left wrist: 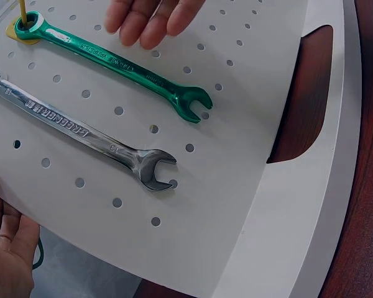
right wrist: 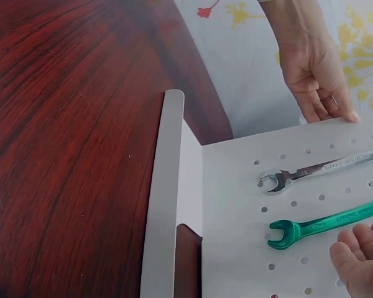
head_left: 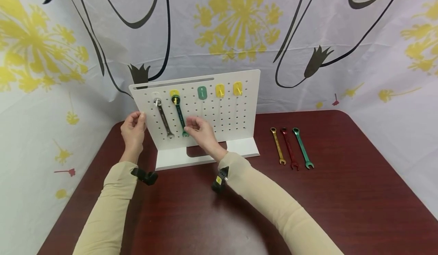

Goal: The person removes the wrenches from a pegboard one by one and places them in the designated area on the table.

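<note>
A white pegboard (head_left: pixel 227 112) stands upright on a dark red table (head_left: pixel 342 209). A silver wrench (head_left: pixel 163 119) hangs from a white hook. Beside it a green wrench (head_left: pixel 180 115) hangs from a yellow hook. My left hand (head_left: pixel 133 129) grips the board's left edge, fingers curled over it. My right hand (head_left: pixel 202 130) hovers in front of the board by the green wrench's lower end, fingers relaxed and holding nothing. The left wrist view shows the green wrench (left wrist: pixel 112 62), the silver wrench (left wrist: pixel 74 127) and my right hand (left wrist: pixel 149 18) just above them.
Three wrenches lie side by side on the table right of the board: gold (head_left: pixel 278 145), red (head_left: pixel 289 148) and green (head_left: pixel 302 148). Three more hooks, green (head_left: pixel 202 92) and two yellow (head_left: pixel 220 91), carry nothing. A flowered cloth backdrop (head_left: pixel 308 27) surrounds the table.
</note>
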Available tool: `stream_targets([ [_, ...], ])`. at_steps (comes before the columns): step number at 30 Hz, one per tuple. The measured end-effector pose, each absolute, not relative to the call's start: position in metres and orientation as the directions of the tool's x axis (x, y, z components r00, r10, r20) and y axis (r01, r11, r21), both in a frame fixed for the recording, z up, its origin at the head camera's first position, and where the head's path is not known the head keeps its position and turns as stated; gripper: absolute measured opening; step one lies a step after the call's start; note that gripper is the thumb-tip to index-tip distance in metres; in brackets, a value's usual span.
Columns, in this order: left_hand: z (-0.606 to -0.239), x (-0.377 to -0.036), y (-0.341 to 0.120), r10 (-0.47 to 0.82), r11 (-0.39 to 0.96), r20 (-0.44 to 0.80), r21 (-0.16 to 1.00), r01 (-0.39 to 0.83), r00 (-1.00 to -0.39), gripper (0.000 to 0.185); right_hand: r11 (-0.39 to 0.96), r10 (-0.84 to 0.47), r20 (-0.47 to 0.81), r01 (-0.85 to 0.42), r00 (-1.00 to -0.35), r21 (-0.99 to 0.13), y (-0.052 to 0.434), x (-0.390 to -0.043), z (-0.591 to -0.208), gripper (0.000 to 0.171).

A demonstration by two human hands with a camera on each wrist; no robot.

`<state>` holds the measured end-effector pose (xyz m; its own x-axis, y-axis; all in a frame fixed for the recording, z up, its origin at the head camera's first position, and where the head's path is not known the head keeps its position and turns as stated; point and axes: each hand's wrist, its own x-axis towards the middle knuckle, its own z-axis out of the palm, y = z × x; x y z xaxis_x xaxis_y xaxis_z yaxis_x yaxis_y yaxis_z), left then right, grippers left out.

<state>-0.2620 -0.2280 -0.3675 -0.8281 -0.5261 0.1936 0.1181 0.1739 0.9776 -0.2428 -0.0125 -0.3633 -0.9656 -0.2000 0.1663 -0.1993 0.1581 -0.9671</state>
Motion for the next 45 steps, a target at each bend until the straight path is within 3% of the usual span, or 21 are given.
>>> stream_targets([
  [18, -0.367, -0.263, -0.228, -0.53, 0.166, 0.191, 0.979, 0.119, -0.826, 0.009, 0.158, -0.198, 0.144, -0.176, -0.97, -0.972, -0.021, -0.249, -0.363, 0.036],
  [45, -0.367, -0.262, -0.228, -0.522, 0.179, 0.183, 0.979, 0.102, -0.833, 0.011, 0.029, -0.179, 0.101, -0.108, -0.979, -0.994, -0.033, -0.255, -0.372, 0.03],
])
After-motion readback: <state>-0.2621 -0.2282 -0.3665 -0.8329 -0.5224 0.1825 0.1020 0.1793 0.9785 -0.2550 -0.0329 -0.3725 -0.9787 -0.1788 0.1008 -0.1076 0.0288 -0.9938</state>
